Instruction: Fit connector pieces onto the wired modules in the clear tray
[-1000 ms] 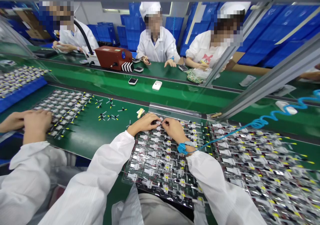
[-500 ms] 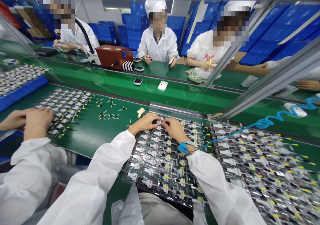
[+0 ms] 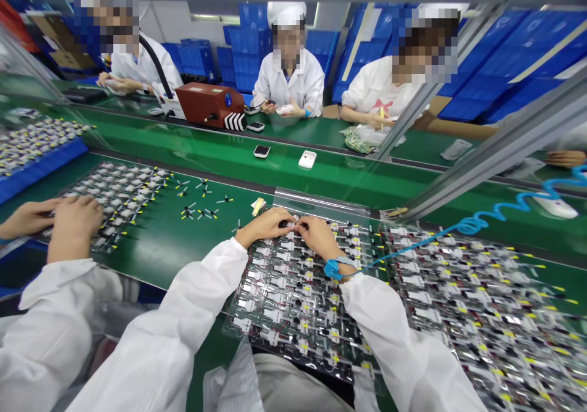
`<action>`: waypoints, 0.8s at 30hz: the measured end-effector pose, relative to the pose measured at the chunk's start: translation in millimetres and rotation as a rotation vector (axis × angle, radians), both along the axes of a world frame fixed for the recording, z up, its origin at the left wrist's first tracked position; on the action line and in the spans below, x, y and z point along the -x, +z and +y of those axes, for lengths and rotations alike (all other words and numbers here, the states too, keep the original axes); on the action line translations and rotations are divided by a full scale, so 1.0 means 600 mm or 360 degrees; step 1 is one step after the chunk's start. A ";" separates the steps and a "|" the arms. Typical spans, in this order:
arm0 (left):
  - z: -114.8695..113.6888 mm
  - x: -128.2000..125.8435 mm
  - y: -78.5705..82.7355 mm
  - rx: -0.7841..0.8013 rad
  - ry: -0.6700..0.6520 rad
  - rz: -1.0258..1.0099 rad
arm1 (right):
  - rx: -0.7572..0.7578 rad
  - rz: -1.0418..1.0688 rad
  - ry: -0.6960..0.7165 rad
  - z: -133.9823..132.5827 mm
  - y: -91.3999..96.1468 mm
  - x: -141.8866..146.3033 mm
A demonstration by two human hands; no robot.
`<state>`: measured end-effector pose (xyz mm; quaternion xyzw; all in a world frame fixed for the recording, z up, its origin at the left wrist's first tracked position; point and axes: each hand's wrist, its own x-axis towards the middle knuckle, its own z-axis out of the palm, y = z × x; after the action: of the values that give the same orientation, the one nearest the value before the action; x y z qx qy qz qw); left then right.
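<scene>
My left hand and my right hand meet over the far edge of a clear plastic tray. Fingertips of both hands pinch a small white-and-black part, mostly hidden by the fingers. Rows of small white pieces with thin wires, black bits and yellow tips fill the tray. Around my right wrist is a blue wrist strap, its coiled cord running off to the right.
Another full tray lies at right. Several loose yellow-tipped, propeller-like pieces are on the green table. A co-worker's hands are over a tray at left. Behind the clear panel, white devices lie on a green belt.
The devices on the belt have shifted right. The co-worker opposite now holds a white device flatter, hands closer together. My hands stay at nearly the same spot, still pinching.
</scene>
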<state>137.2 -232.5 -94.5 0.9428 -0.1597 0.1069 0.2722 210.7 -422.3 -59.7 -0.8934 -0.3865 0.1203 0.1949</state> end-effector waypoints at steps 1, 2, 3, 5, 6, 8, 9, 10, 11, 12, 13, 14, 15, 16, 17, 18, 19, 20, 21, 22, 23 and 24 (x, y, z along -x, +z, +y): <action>0.000 -0.001 0.000 0.0005 -0.0010 -0.0001 | 0.0008 -0.0002 -0.0003 0.001 0.000 0.001; 0.000 -0.002 -0.001 0.0008 -0.0017 -0.0001 | 0.0017 -0.0005 -0.0006 0.001 0.001 0.002; 0.001 -0.002 -0.001 0.0008 -0.0020 0.0002 | 0.0025 -0.0009 -0.0010 0.002 0.003 0.003; 0.002 -0.003 0.000 -0.0010 -0.0015 0.0009 | 0.0044 -0.0021 -0.0023 0.004 0.007 0.007; 0.002 -0.002 0.000 -0.0031 -0.0008 0.0011 | 0.0053 -0.0030 -0.0034 0.004 0.010 0.009; 0.004 0.000 0.002 -0.0089 0.0013 0.0008 | 0.0071 -0.0054 -0.0062 0.003 0.016 0.012; 0.005 0.002 0.003 -0.0116 0.0024 0.0005 | 0.0080 -0.0068 -0.0079 0.001 0.020 0.014; 0.006 0.005 0.004 -0.0138 0.0031 0.0003 | 0.0089 -0.0083 -0.0098 -0.002 0.023 0.014; 0.006 0.007 0.005 -0.0154 0.0032 0.0001 | 0.0098 -0.0099 -0.0117 -0.006 0.026 0.015; 0.006 0.009 0.006 -0.0164 0.0028 0.0002 | 0.0107 -0.0113 -0.0136 -0.010 0.028 0.014; 0.005 0.011 0.007 -0.0173 0.0022 0.0003 | 0.0115 -0.0125 -0.0152 -0.015 0.030 0.013; 0.004 0.013 0.008 -0.0182 0.0019 0.0005 | 0.0121 -0.0135 -0.0165 -0.020 0.032 0.011; 0.004 0.014 0.010 -0.0192 0.0022 0.0008 | 0.0123 -0.0142 -0.0176 -0.025 0.033 0.009; 0.004 0.016 0.012 -0.0200 0.0029 0.0012 | 0.0123 -0.0148 -0.0184 -0.030 0.034 0.006; 0.005 0.017 0.015 -0.0204 0.0043 0.0015 | 0.0122 -0.0152 -0.0191 -0.034 0.036 0.004; 0.009 0.018 0.019 -0.0206 0.0067 0.0017 | 0.0120 -0.0154 -0.0196 -0.039 0.037 0.001; 0.015 0.020 0.024 -0.0207 0.0106 0.0016 | 0.0115 -0.0155 -0.0201 -0.043 0.038 -0.001; 0.024 0.023 0.028 -0.0212 0.0167 0.0012 | 0.0110 -0.0153 -0.0205 -0.047 0.039 -0.003; 0.036 0.027 0.033 -0.0219 0.0259 0.0006 | 0.0104 -0.0149 -0.0209 -0.050 0.040 -0.005; 0.050 0.032 0.037 -0.0230 0.0390 0.0003 | 0.0097 -0.0145 -0.0212 -0.053 0.040 -0.007; 0.066 0.038 0.041 -0.0248 0.0557 0.0010 | 0.0088 -0.0138 -0.0216 -0.055 0.040 -0.008; 0.081 0.045 0.043 -0.0278 0.0753 0.0044 | 0.0077 -0.0128 -0.0221 -0.056 0.039 -0.009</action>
<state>110.3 -183.7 -68.5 0.9753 0.0606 0.1404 0.1592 216.0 -456.2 -36.0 -0.9266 -0.3282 0.0800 0.1654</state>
